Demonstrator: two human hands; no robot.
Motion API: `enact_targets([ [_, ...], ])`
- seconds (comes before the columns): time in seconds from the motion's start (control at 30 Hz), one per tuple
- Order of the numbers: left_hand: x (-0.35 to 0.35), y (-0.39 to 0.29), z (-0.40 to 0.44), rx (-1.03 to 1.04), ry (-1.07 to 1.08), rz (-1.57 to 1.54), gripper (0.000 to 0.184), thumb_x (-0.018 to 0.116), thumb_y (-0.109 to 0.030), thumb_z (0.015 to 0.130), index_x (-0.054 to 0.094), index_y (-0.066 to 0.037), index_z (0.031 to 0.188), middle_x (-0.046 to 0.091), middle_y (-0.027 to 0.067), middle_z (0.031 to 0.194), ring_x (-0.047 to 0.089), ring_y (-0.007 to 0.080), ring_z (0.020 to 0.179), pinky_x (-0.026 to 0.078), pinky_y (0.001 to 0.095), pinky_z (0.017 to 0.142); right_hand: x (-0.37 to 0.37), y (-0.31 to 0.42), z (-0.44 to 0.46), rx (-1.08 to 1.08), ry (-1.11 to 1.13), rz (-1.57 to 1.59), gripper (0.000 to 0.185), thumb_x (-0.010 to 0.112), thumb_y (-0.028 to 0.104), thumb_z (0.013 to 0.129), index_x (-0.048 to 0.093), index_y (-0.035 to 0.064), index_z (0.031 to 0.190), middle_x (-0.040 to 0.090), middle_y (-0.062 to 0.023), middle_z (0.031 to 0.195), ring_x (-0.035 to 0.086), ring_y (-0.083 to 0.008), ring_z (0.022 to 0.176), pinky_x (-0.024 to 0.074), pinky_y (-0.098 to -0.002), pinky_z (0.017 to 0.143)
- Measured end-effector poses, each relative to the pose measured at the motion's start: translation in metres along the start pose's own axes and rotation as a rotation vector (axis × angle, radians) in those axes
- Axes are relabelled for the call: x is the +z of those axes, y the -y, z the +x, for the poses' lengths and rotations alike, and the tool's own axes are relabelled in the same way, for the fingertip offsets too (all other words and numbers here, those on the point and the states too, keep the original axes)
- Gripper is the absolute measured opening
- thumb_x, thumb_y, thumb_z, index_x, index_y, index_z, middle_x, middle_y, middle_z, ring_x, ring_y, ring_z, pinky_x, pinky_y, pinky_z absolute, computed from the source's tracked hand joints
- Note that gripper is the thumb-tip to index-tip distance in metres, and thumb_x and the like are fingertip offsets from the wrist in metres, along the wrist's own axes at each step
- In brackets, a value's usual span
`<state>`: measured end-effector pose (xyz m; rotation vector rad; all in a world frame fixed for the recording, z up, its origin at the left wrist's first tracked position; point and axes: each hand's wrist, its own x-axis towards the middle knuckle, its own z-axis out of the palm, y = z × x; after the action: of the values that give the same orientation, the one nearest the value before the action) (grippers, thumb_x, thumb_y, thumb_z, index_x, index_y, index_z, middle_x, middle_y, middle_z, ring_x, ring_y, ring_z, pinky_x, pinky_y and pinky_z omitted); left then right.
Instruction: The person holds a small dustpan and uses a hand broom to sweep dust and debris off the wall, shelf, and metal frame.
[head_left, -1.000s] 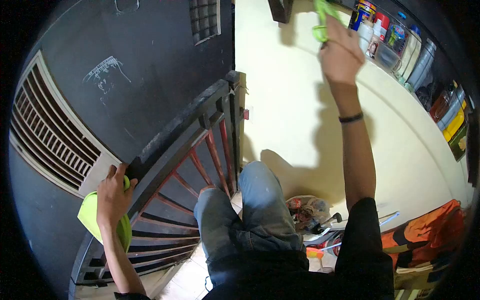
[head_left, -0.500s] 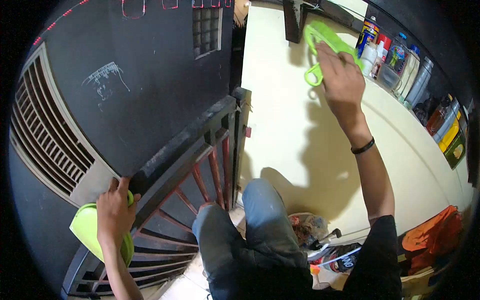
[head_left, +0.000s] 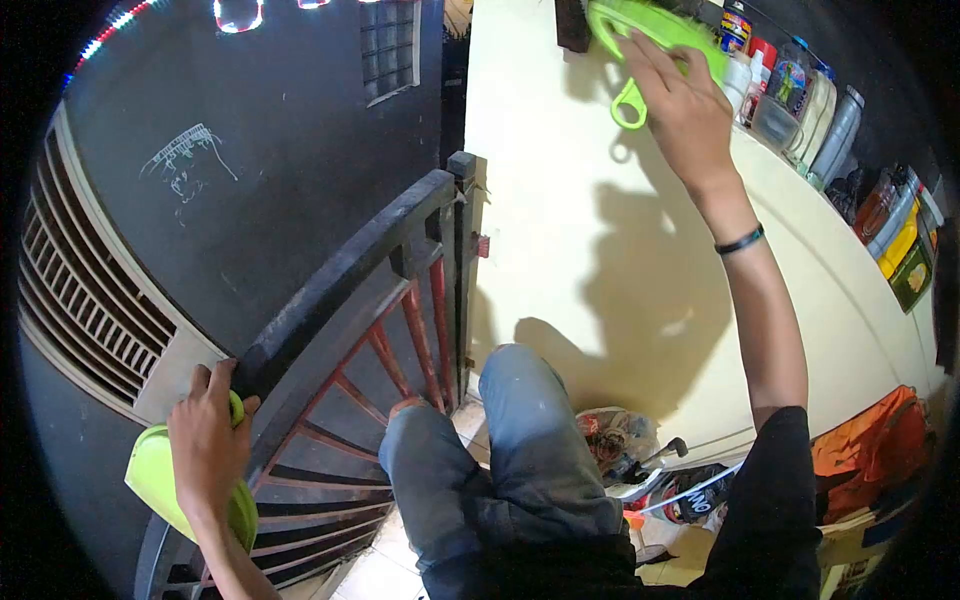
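My right hand [head_left: 692, 118] is raised against the cream wall [head_left: 540, 200], its fingers wrapped over a lime-green hand brush [head_left: 664, 22]. The brush's looped handle end hangs below the fingers, and its bristle side faces up and away, partly cut off by the top of the view. Low on the left, my left hand [head_left: 208, 445] grips a lime-green dustpan [head_left: 152, 478] by its handle. Its fingers lie at the dark top rail of the metal gate [head_left: 345, 258]; how far they rest on the rail I cannot tell.
Bottles [head_left: 790, 80] and containers line a ledge at upper right. Below are a plastic bag [head_left: 615, 438], a black bag [head_left: 690, 495] and orange cloth [head_left: 870, 445]. A louvred vent [head_left: 90, 290] is set in the dark wall at left.
The brush and my right hand have shifted upward along the wall. My left hand with the dustpan sits slightly lower and further left, and the whole view has shifted a little.
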<state>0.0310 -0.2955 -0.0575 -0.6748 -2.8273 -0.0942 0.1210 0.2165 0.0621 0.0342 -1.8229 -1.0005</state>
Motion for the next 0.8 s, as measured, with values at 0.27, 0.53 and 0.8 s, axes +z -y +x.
enact_targets([
  [0.27, 0.003, -0.003, 0.0, -0.033, -0.02, -0.033, 0.043, 0.077, -0.011, 0.085, 0.06, -0.001, 0.124, 0.063, 0.0208, 0.106, 0.067, 0.0416, 0.087, 0.051, 0.0506, 0.077, -0.052, 0.014, -0.039, 1.014, -0.354, 0.68, 0.023, 0.069, 0.01, 0.095, 0.074, 0.0016, 0.117, 0.076, -0.0086, 0.105, 0.069, -0.0179, 0.079, 0.0585, -0.0298, 0.067],
  [0.53, 0.001, -0.004, 0.001, 0.019, -0.042, -0.012, 0.045, 0.077, -0.007, 0.083, 0.06, -0.001, 0.124, 0.063, 0.0212, 0.104, 0.068, 0.0411, 0.085, 0.051, 0.0513, 0.074, 0.021, 0.005, -0.021, 1.461, -0.426, 1.526, 0.024, 0.07, 0.01, 0.098, 0.066, -0.0049, 0.116, 0.07, -0.0087, 0.098, 0.066, -0.0137, 0.072, 0.058, -0.0269, 0.062],
  [0.8, 0.003, -0.004, 0.001, 0.033, -0.055, -0.008, 0.047, 0.078, -0.008, 0.082, 0.059, -0.001, 0.125, 0.062, 0.0213, 0.101, 0.067, 0.0415, 0.085, 0.05, 0.0515, 0.075, 0.02, -0.017, -0.039, 1.569, -1.04, 1.457, 0.037, 0.06, 0.016, 0.105, 0.054, -0.01, 0.13, 0.064, -0.0225, 0.123, 0.069, -0.035, 0.105, 0.0666, -0.0487, 0.086],
])
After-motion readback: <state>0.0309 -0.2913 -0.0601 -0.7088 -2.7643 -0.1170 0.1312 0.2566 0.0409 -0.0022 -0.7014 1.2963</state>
